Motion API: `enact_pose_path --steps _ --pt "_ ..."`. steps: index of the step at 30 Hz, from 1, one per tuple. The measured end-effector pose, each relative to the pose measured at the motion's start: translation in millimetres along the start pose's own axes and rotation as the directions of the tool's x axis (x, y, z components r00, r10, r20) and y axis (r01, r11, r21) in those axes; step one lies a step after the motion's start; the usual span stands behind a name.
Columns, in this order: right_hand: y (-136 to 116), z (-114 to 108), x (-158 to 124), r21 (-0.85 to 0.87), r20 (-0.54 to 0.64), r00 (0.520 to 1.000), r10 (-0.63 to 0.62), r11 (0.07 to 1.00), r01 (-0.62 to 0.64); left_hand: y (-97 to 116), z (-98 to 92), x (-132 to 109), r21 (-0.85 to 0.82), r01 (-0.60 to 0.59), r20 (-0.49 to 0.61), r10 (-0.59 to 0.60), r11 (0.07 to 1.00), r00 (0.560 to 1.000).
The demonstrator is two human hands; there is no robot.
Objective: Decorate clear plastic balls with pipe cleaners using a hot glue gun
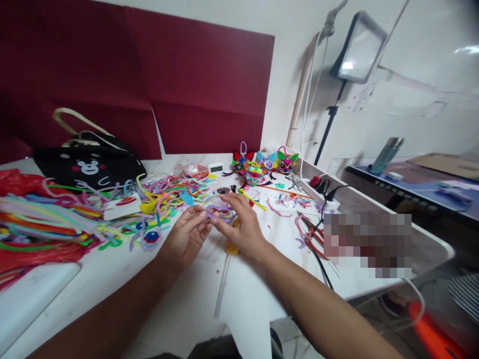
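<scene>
- Desk: white, in use as the work surface; loose material at left, tools at right, handling at centre.
- Pile of fuzzy stems: spread over the left side in many colours. Ample stock, apparently not yet used.
- Black bag: set behind the pile, against the dark red backing.
- Animal-faced ornaments: grouped at the rear, with coloured ears and hanging loops visible. Apparently complete, judging by shaped faces and trim.
- Right hand: thumb at the purple strip, forefinger arched above with a moderate gap. Firmness of grip: cannot tell.
- Left hand: narrow, thumb and forefinger pinched on the strip's near end.
- Red-handled scissors: laid at right, apart from both hands.
- Purple strip: held between both hands, above the middle of the desk, bent into a curve. Probably an early shaping stage; no ears or face visible on it. Likely remaining: forming, joining and trimming. Closure of the curve: cannot tell.
- Tape roll: lying just beyond the fingers.
</scene>
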State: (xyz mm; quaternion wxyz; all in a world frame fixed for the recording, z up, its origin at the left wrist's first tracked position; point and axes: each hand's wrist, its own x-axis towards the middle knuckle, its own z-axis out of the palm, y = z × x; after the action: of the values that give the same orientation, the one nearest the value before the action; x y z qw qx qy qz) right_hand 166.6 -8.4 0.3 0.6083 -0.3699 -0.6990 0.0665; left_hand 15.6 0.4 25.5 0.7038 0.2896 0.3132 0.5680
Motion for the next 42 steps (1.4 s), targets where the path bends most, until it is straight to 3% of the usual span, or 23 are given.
enact_pose_path --steps 6,14,42 --pt "-1 3 -1 0.047 -0.015 0.995 0.103 0.994 -0.102 -7 -3.6 -2 0.062 -0.085 0.051 0.082 0.994 0.995" --pt "-2 5 -3 0.093 -0.004 0.964 0.266 0.96 -0.264 -11 -4.2 -3 0.103 -0.097 0.061 0.091 0.99 0.994" --pt "-1 7 -3 0.156 -0.013 0.948 0.317 0.937 -0.311 -11 -6.5 -1 0.141 -0.051 0.041 0.045 0.989 0.998"
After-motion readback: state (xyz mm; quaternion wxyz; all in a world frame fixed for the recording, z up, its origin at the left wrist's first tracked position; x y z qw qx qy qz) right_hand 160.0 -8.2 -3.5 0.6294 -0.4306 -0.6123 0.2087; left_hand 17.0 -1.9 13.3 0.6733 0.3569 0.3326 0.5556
